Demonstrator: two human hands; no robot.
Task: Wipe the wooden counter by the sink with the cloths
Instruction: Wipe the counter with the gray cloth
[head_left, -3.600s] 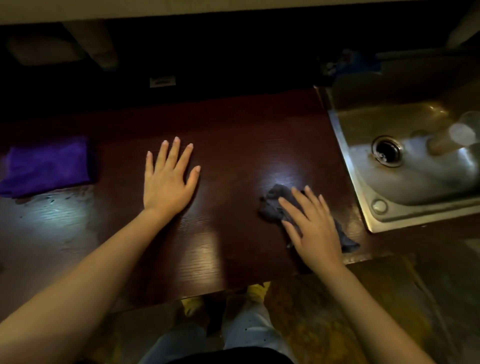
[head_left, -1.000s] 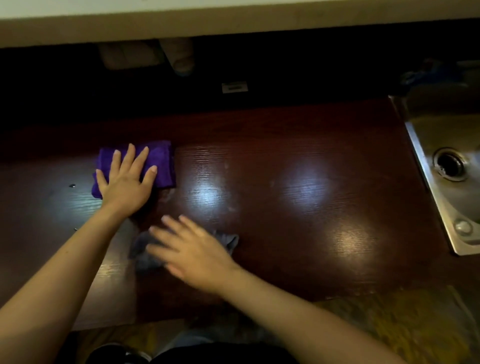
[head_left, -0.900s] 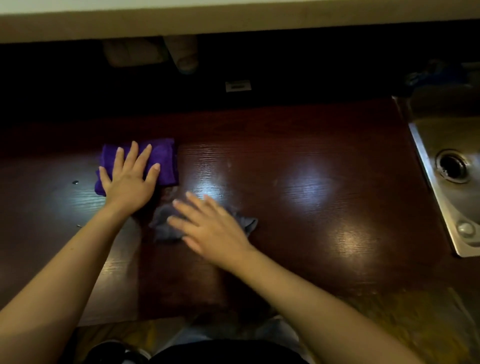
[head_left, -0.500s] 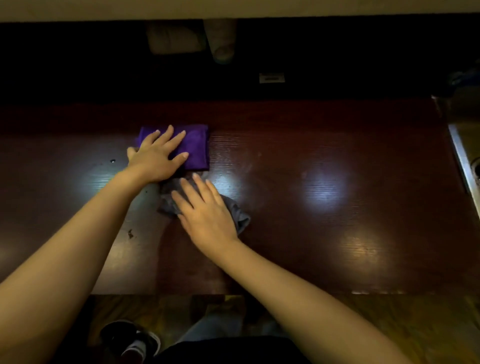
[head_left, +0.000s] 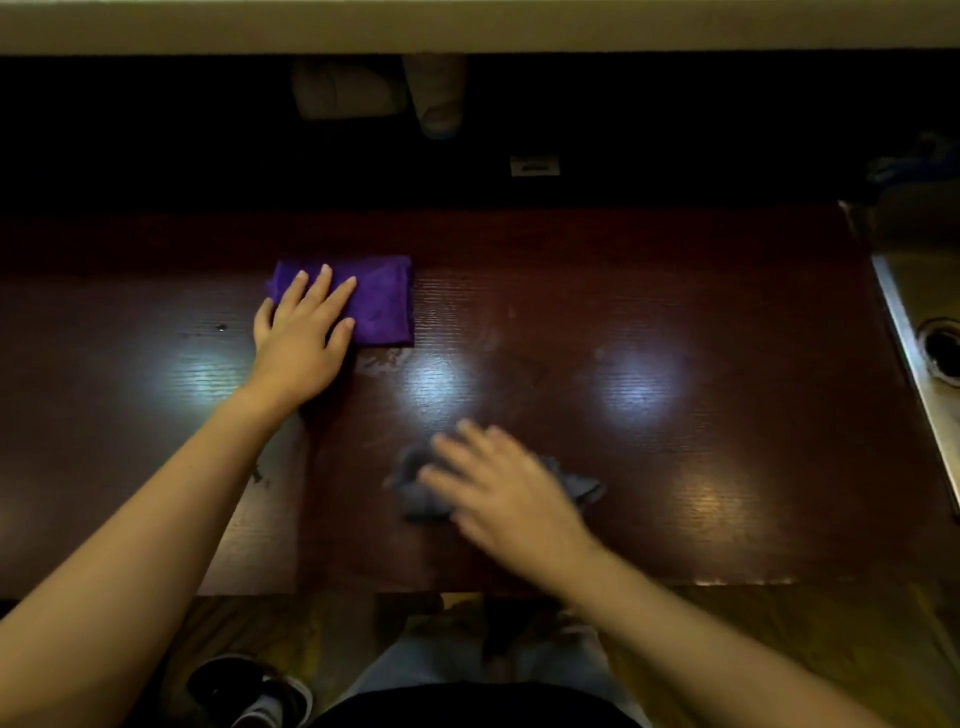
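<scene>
The dark wooden counter (head_left: 675, 467) fills the middle of the view, glossy with light patches. A folded purple cloth (head_left: 382, 299) lies at its far left-centre; my left hand (head_left: 301, 338) rests flat on the cloth's left part, fingers spread. A crumpled grey cloth (head_left: 415, 493) sits nearer the front edge, and my right hand (head_left: 498, 493), blurred by motion, presses flat on it with fingers apart. Most of the grey cloth is hidden under that hand.
A steel sink (head_left: 930, 332) with its drain borders the counter at the right edge. A dark wall with a small socket plate (head_left: 535, 166) stands behind. Small specks (head_left: 222, 327) lie on the counter at left. My shoe (head_left: 249, 691) shows on the floor below.
My right hand has slid the grey cloth right and toward the front edge, away from the purple cloth. My left hand stays on the purple cloth.
</scene>
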